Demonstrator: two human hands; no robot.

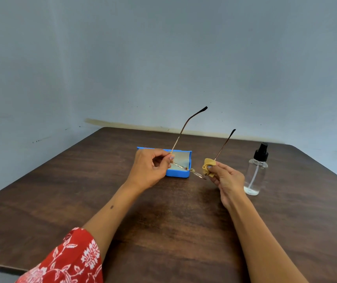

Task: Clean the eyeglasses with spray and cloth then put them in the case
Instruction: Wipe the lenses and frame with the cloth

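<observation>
**Eyeglasses held over table, cloth on one lens**

Item 1, eyeglasses (184, 167): thin gold-toned metal frame, held in the air at centre of frame between both hands. Both temples are unfolded and point up and away toward the wall, their dark tips in the upper centre. The lenses are seen nearly edge-on.

Item 2, left hand (150, 170): left of centre, fingers curled, thumb and forefinger pinching the frame's left end at the hinge.

Item 3, right hand (227, 181): right of centre, thumb and fingers pinching a tan cloth (208, 166) folded over the frame's right-hand lens, so that lens sits inside the grip.

Item 4, case (180, 162): blue, open, pale lining showing, lying on the table just behind the left hand and below the glasses.

Item 5, spray bottle (256, 172): clear, black pump top, upright at right of frame, near the right hand but apart from it; little liquid at the bottom.

Item 6, table (163, 221): dark wood grain.

Item 7, sleeve (69, 260): red with white floral print, lower left.

Markings: no legible writing or brand on any item.
</observation>
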